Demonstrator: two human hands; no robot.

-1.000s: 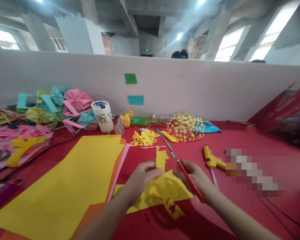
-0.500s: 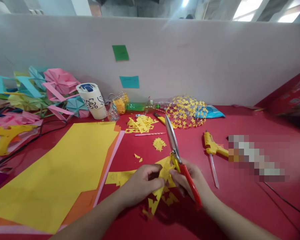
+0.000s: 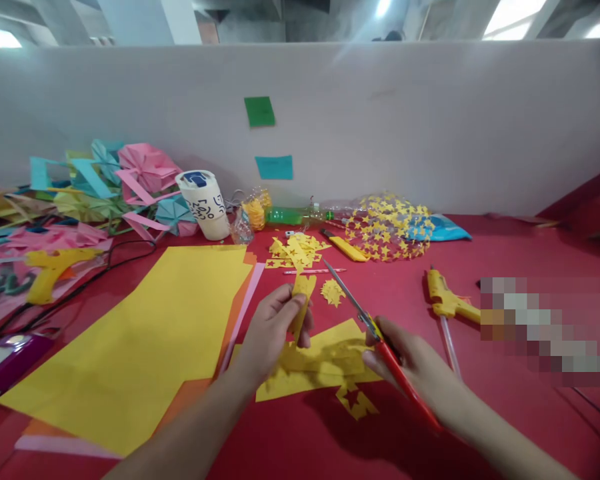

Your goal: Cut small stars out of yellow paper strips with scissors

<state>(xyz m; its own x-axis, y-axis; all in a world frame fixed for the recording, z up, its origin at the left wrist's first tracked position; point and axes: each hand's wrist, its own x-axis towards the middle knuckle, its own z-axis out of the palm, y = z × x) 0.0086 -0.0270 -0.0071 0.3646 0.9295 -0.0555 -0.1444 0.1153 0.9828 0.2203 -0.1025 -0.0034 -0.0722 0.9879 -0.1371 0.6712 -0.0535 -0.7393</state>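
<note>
My left hand (image 3: 275,327) pinches a small strip of yellow paper (image 3: 305,293), held upright above the table. In my right hand (image 3: 410,360) is a pair of scissors (image 3: 365,317) with red and yellow handles, blades pointing up and left, apart from the strip. Below both hands lie larger yellow paper pieces (image 3: 330,340). A scrap with a star-shaped hole (image 3: 357,403) rests just in front of them. Beyond the scissors sits a small pile of yellow paper stars (image 3: 333,292).
Yellow sheets (image 3: 145,333) over orange and pink ones cover the left. Cut scraps (image 3: 297,250), a pencil (image 3: 315,271), a yellow utility knife (image 3: 347,248) and a star-covered clear balloon-like thing (image 3: 390,227) lie behind. Glue guns (image 3: 447,300) and a white tumbler (image 3: 205,207) stand around.
My left hand has lifted a yellow strip up from the table. My right hand has moved right with the scissors, whose blades now lean further left. The view has shifted slightly left.
</note>
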